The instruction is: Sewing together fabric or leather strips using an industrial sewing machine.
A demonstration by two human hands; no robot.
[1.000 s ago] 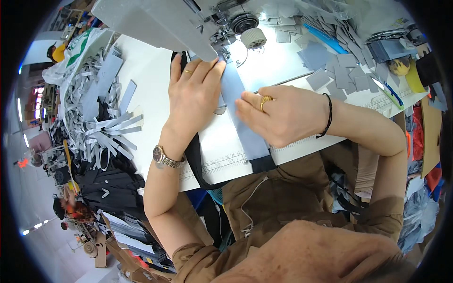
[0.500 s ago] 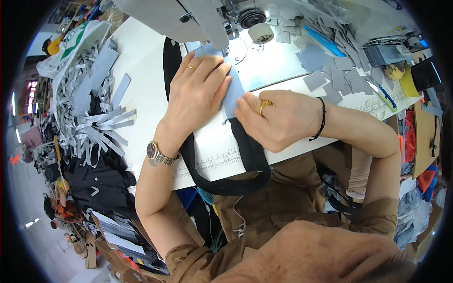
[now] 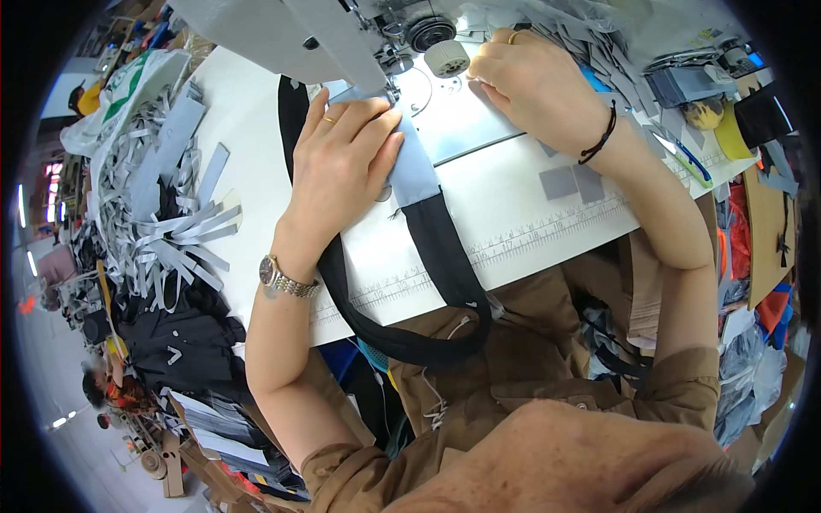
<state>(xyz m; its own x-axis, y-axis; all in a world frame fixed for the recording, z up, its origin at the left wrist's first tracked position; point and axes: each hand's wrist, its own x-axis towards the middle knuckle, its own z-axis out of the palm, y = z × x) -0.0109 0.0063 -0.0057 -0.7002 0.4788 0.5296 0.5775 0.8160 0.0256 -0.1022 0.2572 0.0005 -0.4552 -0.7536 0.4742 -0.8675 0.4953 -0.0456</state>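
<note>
My left hand point(image 3: 342, 154) lies flat on a light blue-grey fabric strip point(image 3: 416, 162), its fingertips close to the needle area of the white sewing machine point(image 3: 282, 38). The strip joins a black fabric band point(image 3: 436, 244), which loops over the table's front edge and back up to the left of my hand. Off the fabric, my right hand point(image 3: 539, 90) reaches beside the machine's white round knob point(image 3: 446, 59). Its fingers are curled in a pinch, and whatever lies between them is hidden.
Loose grey rectangles point(image 3: 560, 183) are scattered at the right, partly under my right forearm. A small cutter with a green-blue handle point(image 3: 693, 165) lies farther right. At left, cut grey strips point(image 3: 162, 231) are heaped by a plastic bag point(image 3: 128, 94). Printed rulers run along the table's front.
My right hand has let go of the blue-grey strip and moved up and right, beside the knob. My left hand stays on the strip. More of the black band shows.
</note>
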